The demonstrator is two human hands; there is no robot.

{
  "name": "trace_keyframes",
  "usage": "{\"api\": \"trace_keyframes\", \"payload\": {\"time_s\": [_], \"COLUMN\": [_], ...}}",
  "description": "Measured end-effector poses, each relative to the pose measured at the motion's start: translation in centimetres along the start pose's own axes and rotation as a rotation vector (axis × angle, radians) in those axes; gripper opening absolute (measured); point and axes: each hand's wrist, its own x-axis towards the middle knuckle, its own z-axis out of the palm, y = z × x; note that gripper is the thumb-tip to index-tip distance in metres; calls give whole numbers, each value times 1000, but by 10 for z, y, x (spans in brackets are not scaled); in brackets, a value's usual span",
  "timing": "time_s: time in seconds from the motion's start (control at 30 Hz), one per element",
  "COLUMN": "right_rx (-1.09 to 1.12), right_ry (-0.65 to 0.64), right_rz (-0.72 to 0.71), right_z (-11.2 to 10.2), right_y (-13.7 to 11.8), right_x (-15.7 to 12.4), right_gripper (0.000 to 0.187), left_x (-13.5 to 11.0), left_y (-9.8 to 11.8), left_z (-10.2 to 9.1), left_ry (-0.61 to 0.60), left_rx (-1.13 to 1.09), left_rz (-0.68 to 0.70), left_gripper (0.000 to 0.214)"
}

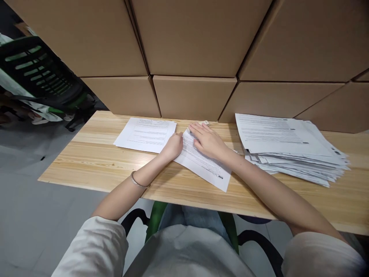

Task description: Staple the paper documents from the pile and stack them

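Observation:
A printed sheet of paper (206,169) lies at an angle on the wooden table in front of me. My left hand (174,146) is closed at its upper left edge, with the fingertips mostly hidden. Flat across the sheet's upper part rests my right hand (210,141), its fingers stretched out toward the boxes. Just past those fingertips a small pale object (205,123) shows in part; its kind is unclear. To the left lies a small set of printed sheets (141,132), close to my left hand.
A thick, uneven stack of printed papers (288,142) sits on the right of the table (95,161). Cardboard boxes (194,96) form a wall along the back edge. A black slatted chair (43,69) stands beyond the table at left.

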Motion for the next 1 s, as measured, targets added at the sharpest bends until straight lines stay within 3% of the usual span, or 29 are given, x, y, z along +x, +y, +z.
{"api": "trace_keyframes", "payload": {"time_s": [0.2, 0.37, 0.6, 0.73, 0.83, 0.9, 1.0], "right_rx": [-2, -94, 9, 89, 74, 4, -143], "right_ry": [22, 13, -11, 69, 77, 105, 215], "right_rz": [14, 17, 52, 15, -114, -156, -136], "right_z": [9, 14, -5, -15, -10, -3, 5], "right_y": [-1, -8, -7, -32, -64, -81, -90], "right_x": [-2, 1, -4, -26, -48, -61, -70], "right_gripper": [58, 58, 60, 81, 103, 100, 77], "left_x": [1, 1, -5, -12, -19, -25, -30], "left_y": [-8, -7, 7, 17, 28, 35, 42], "left_z": [1, 1, -17, -44, -64, -72, -72], "left_ry": [7, 2, -55, 13, 3, 37, 89], "left_rx": [67, 73, -39, -170, -261, -350, -521], "left_rz": [62, 26, -57, -169, -217, -177, -56], "left_gripper": [19, 14, 12, 7, 7, 6, 11]}}
